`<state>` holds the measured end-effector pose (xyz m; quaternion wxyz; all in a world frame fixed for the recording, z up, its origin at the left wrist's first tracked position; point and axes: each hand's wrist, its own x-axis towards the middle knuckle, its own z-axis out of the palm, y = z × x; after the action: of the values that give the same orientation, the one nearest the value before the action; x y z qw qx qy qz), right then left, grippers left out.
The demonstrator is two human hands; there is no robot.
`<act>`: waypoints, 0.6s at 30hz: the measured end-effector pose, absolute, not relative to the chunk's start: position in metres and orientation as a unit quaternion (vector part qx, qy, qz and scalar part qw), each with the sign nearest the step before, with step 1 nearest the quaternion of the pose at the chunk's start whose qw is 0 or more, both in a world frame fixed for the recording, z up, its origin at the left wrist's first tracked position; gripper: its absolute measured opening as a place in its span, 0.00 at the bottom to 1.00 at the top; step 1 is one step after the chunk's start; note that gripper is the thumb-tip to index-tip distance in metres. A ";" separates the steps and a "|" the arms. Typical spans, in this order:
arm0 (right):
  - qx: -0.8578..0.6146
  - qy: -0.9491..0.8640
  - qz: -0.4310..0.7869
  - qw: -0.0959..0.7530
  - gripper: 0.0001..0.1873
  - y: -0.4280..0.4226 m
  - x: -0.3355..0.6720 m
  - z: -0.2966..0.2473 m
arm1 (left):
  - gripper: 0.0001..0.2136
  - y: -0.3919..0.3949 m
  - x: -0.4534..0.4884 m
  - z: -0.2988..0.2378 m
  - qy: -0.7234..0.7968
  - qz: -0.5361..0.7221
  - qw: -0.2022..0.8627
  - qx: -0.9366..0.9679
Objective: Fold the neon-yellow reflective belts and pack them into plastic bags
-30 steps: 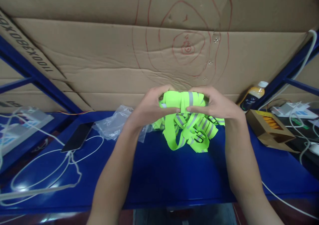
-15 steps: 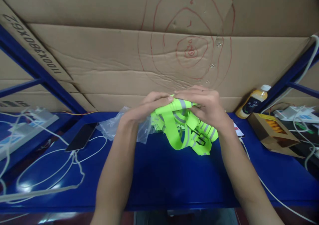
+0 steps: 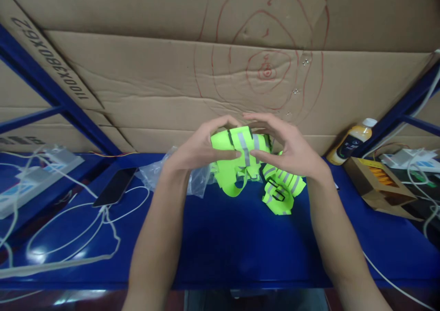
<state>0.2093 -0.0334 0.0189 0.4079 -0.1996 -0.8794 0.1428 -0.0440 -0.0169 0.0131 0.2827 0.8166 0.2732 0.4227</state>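
Observation:
Both of my hands hold a bundle of neon-yellow reflective straps [image 3: 240,150] with grey stripes, lifted a little above the blue table [image 3: 220,247]. My left hand [image 3: 195,148] grips its left side, thumb in front and fingers curled over the top. From the right, my right hand [image 3: 287,148] pinches the bundle, fingers arched over it. Loose strap loops hang down to the table. A second bunch of the same yellow straps [image 3: 282,189] lies on the table just below my right hand.
A clear plastic bag [image 3: 161,173] lies left of the straps. A black phone [image 3: 115,187] and white cables [image 3: 68,228] sit at the left. A juice bottle [image 3: 350,141] and an open cardboard box [image 3: 378,187] stand at the right. Cardboard sheets [image 3: 154,81] back the table.
My hands have raised the bundle again and squeezed it between them, and it has come apart from the second bunch, which now rests alone on the table.

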 end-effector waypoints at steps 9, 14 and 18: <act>-0.284 -0.882 0.067 0.369 0.23 -0.021 0.212 0.013 | 0.29 -0.022 -0.025 0.012 0.352 0.431 0.265 0.787; -0.293 -0.865 0.051 0.404 0.19 -0.019 0.208 0.009 | 0.21 -0.022 -0.026 0.012 0.396 0.371 0.317 0.778; -0.270 -0.858 0.010 0.436 0.24 -0.021 0.204 0.006 | 0.19 -0.021 -0.027 0.011 0.403 0.398 0.269 0.779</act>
<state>0.2040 -0.0208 0.0064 0.4363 -0.2697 -0.8584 0.0103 -0.0270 -0.0207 0.0106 0.2695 0.7789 0.4030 0.3979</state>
